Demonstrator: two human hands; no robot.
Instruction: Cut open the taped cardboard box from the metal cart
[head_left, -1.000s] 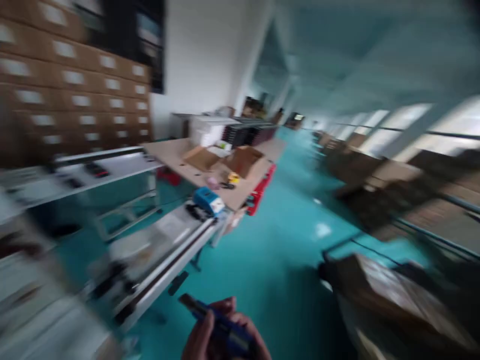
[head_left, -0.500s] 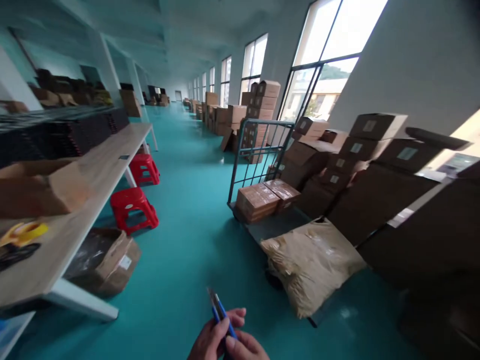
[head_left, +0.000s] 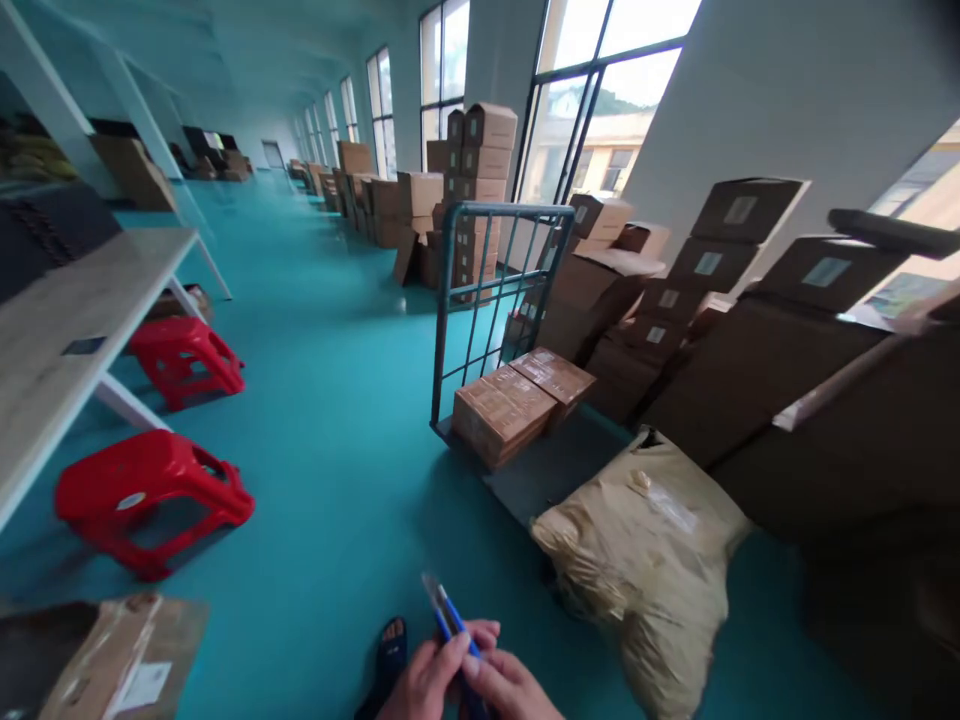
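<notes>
While both my hands, left (head_left: 424, 685) and right (head_left: 510, 690), pinched the blue utility knife (head_left: 450, 622), fingers closed, I judged its blade best kept pointed away over the floor (head_left: 337, 450).

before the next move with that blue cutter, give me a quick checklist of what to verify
1. Blue utility knife held in both hands: ok, left hand and right hand both grip it.
2. Blade out: ok, the tip shows past the handle.
3. Blade pointed away from the fingers: ok, it points up and forward.
4. Foot clear of the blade: cannot tell, it stands just below.
5. Tan paper sack within reach: cannot tell.
6. Floor ahead free: ok; the red stools stand off to the side.
</notes>
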